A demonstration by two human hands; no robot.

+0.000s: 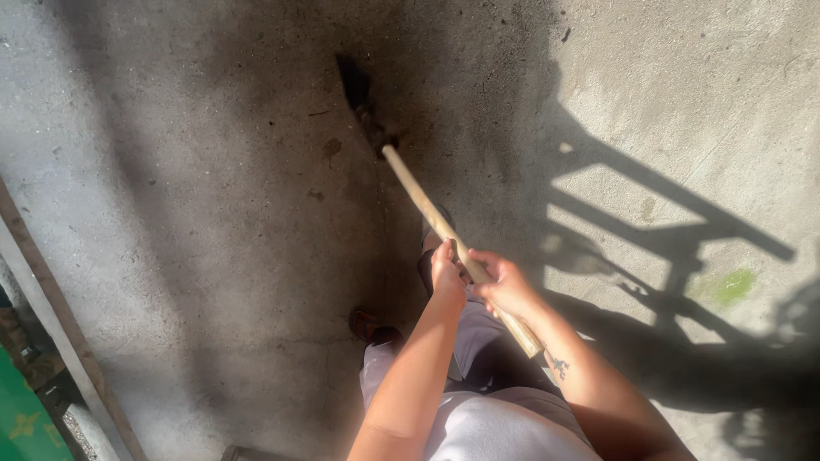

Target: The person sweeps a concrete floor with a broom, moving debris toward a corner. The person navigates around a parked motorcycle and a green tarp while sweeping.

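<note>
A broom (427,205) with a pale wooden handle runs slantwise across the concrete floor (171,171), its dark bristle head lying on the floor near the far edge of the view, in the shaded middle patch. The handle rises from there toward the person, and its butt end pokes out past the right wrist. The left hand (447,275) is wrapped around the handle a little higher up the shaft, and the right hand (506,286) is wrapped around it just behind, the two hands close together, nearly touching, both clamped on the wood. Below them show light grey trousers (495,410) and a dark shoe (371,324) planted on the floor, with the other foot partly hidden behind the hands.

The floor is rough grey concrete, speckled with small dark bits and a few stains, darker in the middle where shade falls and bright in strong sun toward the right. Sharp shadows of a frame or railing cross the sunlit right side, and a small green smear (735,283) marks the concrete there. Along the left edge a weathered wooden beam (60,324) runs diagonally, with something green (26,423) in the near left corner
</note>
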